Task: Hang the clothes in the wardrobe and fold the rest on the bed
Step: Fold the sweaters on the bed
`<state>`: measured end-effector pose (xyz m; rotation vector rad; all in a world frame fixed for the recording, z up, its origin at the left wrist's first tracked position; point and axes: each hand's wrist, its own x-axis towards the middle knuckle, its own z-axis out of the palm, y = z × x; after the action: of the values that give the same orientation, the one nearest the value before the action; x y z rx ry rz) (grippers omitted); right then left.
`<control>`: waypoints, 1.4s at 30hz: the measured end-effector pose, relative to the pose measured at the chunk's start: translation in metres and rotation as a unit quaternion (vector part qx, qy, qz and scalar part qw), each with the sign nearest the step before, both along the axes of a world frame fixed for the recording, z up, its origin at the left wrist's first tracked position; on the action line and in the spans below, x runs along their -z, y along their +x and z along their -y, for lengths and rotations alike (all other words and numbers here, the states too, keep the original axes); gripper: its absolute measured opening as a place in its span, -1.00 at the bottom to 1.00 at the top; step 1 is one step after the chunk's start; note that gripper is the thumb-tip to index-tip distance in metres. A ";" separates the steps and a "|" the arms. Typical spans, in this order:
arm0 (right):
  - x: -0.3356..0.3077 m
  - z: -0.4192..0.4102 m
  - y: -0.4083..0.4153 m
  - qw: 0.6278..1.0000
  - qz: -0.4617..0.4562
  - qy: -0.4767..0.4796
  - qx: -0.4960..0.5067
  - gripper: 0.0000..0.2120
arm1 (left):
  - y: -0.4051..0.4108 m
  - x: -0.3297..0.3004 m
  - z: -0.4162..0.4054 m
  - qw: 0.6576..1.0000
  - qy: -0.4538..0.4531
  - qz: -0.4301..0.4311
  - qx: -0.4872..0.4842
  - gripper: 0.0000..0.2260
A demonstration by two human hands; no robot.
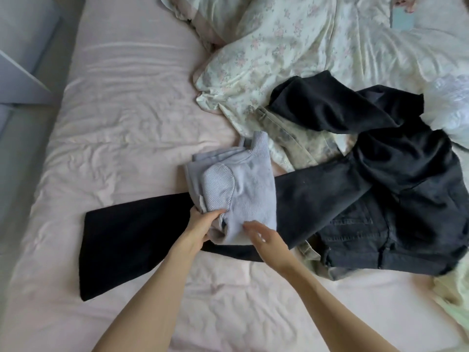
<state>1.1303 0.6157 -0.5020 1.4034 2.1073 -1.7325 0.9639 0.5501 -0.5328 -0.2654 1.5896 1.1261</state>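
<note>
A folded light grey-blue sweatshirt [238, 184] lies across the leg of a pair of black jeans [355, 199] spread over the pink bed [121, 128]. My left hand [200, 227] grips the sweatshirt's near left corner, thumb on top. My right hand [264, 237] hovers with relaxed fingers at the sweatshirt's near edge, holding nothing. A black top [355, 110] lies crumpled over the jeans' waist. Under them sits a pale olive tie-dye garment [297, 141].
A floral duvet [291, 47] is bunched at the back right of the bed. A phone in a light blue case [402, 17] lies on it at the far right. A grey-blue piece of furniture [22, 47] stands left of the bed.
</note>
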 end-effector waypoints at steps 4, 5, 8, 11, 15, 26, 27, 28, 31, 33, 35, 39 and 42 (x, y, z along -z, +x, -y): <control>-0.013 -0.006 0.015 0.980 -0.037 -0.020 0.194 -0.78 | 0.011 -0.037 0.009 0.996 0.079 -0.017 -0.044 -0.70; -0.017 -0.008 0.020 0.977 -0.032 -0.029 0.208 -0.80 | 0.010 -0.051 0.017 0.992 0.111 -0.007 -0.054 -0.73; -0.034 -0.002 0.025 0.957 -0.017 -0.192 0.216 -0.69 | 0.002 -0.097 0.050 0.983 0.154 0.042 -0.090 -0.81; -0.060 0.013 0.001 0.903 -0.064 -0.384 0.180 -0.29 | -0.008 -0.142 0.087 0.975 0.148 0.036 -0.160 -0.84; -0.111 0.032 -0.060 0.830 -0.209 -0.512 0.067 -0.32 | -0.030 -0.200 0.148 0.969 0.146 0.011 -0.198 -0.80; -0.242 0.197 -0.265 0.890 -0.259 -0.338 -0.165 -0.55 | -0.147 -0.323 0.370 0.937 0.181 -0.126 -0.271 -0.77; -0.248 0.218 -0.283 0.891 -0.264 -0.330 -0.164 -0.56 | -0.162 -0.329 0.391 0.935 0.179 -0.129 -0.276 -0.74; -0.255 0.245 -0.305 0.892 -0.271 -0.322 -0.163 -0.58 | -0.181 -0.336 0.417 0.935 0.175 -0.137 -0.277 -0.70; -0.279 0.312 -0.358 0.904 -0.283 -0.285 -0.146 -0.70 | -0.235 -0.359 0.480 0.939 0.162 -0.173 -0.251 -0.57; -0.299 0.347 -0.390 0.908 -0.290 -0.266 -0.141 -0.77 | -0.266 -0.378 0.515 0.939 0.164 -0.213 -0.215 -0.55; -0.319 0.377 -0.420 0.906 -0.304 -0.257 -0.142 -0.79 | -0.296 -0.396 0.547 0.939 0.179 -0.236 -0.176 -0.61; -0.346 0.400 -0.461 0.911 -0.329 -0.218 -0.120 -0.74 | -0.344 -0.424 0.574 0.933 0.190 -0.280 -0.122 -0.49; -0.359 0.402 -0.488 0.918 -0.340 -0.176 -0.107 -0.73 | -0.376 -0.438 0.573 0.928 0.178 -0.304 -0.119 -0.37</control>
<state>0.6424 0.2135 -0.1435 0.4831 1.9335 -2.5783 0.5878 -0.0231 -0.0950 0.1595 1.8681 1.7826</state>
